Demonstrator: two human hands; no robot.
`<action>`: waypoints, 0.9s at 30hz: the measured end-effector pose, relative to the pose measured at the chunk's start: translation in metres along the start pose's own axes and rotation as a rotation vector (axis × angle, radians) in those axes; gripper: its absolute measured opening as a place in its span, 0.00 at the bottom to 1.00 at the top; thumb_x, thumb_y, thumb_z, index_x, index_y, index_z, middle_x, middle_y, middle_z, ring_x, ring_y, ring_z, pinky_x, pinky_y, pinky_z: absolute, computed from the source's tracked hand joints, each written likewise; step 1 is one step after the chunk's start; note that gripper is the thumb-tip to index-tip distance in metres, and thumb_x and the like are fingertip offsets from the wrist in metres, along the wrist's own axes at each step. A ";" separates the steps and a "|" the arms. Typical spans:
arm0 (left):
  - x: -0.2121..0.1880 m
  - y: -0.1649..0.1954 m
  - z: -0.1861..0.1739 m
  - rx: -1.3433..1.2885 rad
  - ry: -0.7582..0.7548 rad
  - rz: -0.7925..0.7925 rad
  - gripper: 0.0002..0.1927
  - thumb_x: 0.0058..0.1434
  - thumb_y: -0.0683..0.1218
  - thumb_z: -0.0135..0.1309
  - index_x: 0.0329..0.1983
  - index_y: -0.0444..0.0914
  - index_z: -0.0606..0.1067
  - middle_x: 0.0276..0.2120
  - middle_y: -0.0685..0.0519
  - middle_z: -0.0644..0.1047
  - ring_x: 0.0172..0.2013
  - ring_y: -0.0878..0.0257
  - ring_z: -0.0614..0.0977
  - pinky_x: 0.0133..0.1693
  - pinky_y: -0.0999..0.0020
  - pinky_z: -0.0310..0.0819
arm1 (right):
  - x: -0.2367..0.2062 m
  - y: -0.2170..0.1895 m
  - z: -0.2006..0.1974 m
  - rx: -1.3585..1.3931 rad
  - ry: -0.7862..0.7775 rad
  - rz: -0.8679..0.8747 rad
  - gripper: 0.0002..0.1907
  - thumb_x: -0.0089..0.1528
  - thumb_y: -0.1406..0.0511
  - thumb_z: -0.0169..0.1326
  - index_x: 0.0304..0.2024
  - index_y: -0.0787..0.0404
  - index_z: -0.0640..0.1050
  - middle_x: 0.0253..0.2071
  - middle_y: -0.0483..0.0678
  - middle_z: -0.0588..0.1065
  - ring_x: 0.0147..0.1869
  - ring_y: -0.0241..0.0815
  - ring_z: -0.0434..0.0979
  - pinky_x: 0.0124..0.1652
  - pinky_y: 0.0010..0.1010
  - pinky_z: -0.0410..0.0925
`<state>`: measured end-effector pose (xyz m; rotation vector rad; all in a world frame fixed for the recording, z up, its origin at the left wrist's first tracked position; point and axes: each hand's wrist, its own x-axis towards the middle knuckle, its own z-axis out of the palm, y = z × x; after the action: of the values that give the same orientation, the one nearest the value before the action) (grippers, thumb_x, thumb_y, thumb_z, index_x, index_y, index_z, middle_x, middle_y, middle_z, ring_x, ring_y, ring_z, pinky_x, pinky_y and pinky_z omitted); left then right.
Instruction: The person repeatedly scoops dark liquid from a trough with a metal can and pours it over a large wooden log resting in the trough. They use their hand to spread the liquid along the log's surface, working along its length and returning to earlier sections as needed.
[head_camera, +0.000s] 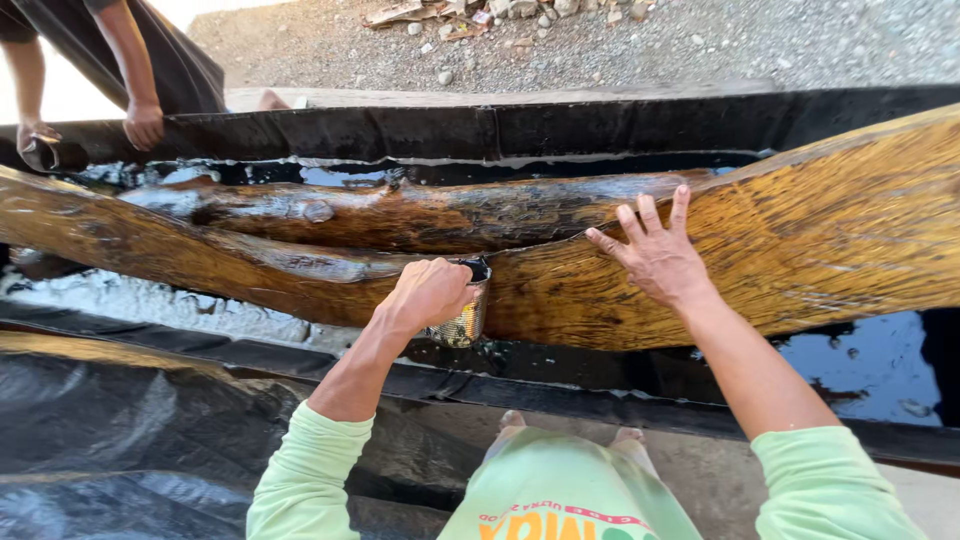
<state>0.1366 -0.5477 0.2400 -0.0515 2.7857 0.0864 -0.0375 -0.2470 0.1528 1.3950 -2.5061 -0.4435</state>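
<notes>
1. Plainly, the left hand (428, 293) was clenched around a small can (466, 318), its rim tipped against the near face of the log (820, 235).
2. That log ran crosswise to the forearm, its long axis stretching far to either side of the grip and rising slightly toward the right; its thick yellow end lay to the right, its dark wet end to the left.
3. The right hand (655, 255) lay flat on the log with fingers spread, gripping nothing, just right of the can and a little higher.
4. Of the two, the left hand was nearer the black liquid (870, 365), which lay below and behind the can inside the trough (560, 128).
5. Well off to the far left, another person's hand (144, 125) rested on the trough's far wall.
</notes>
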 end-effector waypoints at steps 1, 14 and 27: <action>-0.002 -0.006 0.003 0.004 0.004 -0.004 0.20 0.67 0.57 0.52 0.32 0.36 0.79 0.25 0.42 0.81 0.31 0.44 0.83 0.35 0.49 0.77 | 0.001 -0.001 0.000 -0.013 -0.032 0.000 0.42 0.58 0.53 0.52 0.75 0.29 0.56 0.71 0.54 0.59 0.76 0.62 0.53 0.64 0.81 0.36; -0.010 -0.029 0.013 0.003 0.051 0.009 0.20 0.65 0.57 0.53 0.31 0.36 0.79 0.28 0.41 0.81 0.34 0.42 0.83 0.38 0.47 0.77 | 0.003 -0.003 -0.001 -0.003 -0.052 0.028 0.46 0.57 0.51 0.60 0.75 0.26 0.55 0.72 0.51 0.58 0.78 0.60 0.51 0.65 0.81 0.35; -0.005 -0.034 0.026 -0.041 0.001 -0.013 0.18 0.66 0.54 0.52 0.32 0.35 0.78 0.28 0.41 0.81 0.33 0.43 0.84 0.39 0.48 0.77 | 0.004 -0.007 -0.009 -0.006 -0.027 0.035 0.48 0.53 0.48 0.63 0.75 0.26 0.58 0.71 0.50 0.60 0.77 0.58 0.52 0.67 0.80 0.41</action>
<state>0.1514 -0.5795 0.2158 -0.0804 2.7841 0.1408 -0.0310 -0.2549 0.1590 1.3499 -2.5443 -0.4663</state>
